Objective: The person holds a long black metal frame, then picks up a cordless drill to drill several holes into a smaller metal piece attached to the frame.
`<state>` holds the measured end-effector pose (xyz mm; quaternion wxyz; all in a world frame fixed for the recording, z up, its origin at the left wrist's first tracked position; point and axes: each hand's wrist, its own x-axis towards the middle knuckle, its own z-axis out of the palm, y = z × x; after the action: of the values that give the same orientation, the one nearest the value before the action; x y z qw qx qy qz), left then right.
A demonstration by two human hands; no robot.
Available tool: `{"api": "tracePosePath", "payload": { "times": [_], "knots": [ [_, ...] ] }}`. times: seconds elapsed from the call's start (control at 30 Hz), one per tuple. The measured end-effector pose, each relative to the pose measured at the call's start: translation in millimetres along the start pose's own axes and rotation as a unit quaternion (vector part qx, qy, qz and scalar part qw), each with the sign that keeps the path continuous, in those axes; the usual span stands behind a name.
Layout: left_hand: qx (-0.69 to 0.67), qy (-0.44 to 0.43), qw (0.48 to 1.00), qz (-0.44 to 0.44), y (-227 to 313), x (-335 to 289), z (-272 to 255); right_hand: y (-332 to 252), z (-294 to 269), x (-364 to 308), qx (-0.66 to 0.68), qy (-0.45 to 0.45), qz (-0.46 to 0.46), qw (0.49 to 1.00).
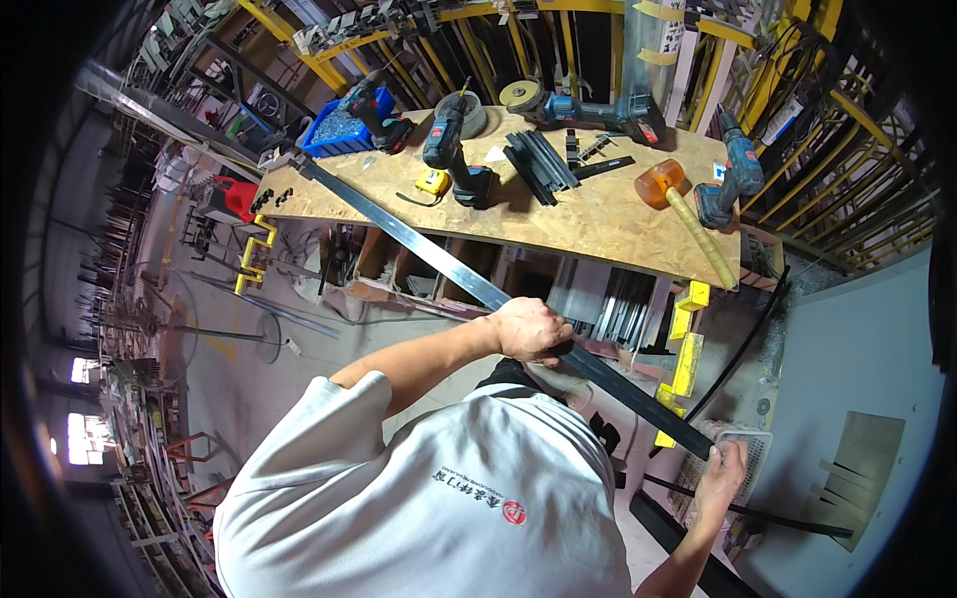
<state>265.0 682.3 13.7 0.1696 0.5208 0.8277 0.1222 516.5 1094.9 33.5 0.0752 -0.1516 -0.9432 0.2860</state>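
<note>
Now the left hand (533, 329) is wrapped around the long metal bar (427, 249)! Right hand (722, 478) holds the near end, the far end crossing the bench (588, 227).

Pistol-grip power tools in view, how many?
3. Left tool beside the blue bin; middle tool right of the yellow tape measure; right tool at the right end of the bench. Others could be hidden under it.
</note>
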Motion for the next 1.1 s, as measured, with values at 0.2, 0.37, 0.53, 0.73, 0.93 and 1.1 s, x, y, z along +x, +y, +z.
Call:
{"api": "tracePosePath", "payload": {
  "times": [0.2,0.37,0.53,0.73,0.93,1.1],
  "knots": [
    [0.014,-0.044,0.999,-0.019,10,19,-21,-21,-16,-1,-0.082,-0.062,-0.005,0.995],
    [0.046,0.022,0.999,0.004,3,11,-9,-27,-11,16,-0.092,-0.037,0.012,0.995],
    [0.046,0.009,0.999,0.002,8,13,-11,-20,-1,6,-0.118,-0.069,-0.025,0.99],
    [0.025,0.012,1.0,-0.009,12,20,-12,-119,4,1,0.292,-0.201,-0.047,0.934],
    [-0.09,0.091,0.992,0.012,-31,-14,-11,-309,-44,59,0.583,-0.179,-0.42,0.672],
    [-0.178,0.18,0.967,-0.006,-49,4,29,-287,4,94,0.507,-0.091,-0.399,0.759]
  ]
}}
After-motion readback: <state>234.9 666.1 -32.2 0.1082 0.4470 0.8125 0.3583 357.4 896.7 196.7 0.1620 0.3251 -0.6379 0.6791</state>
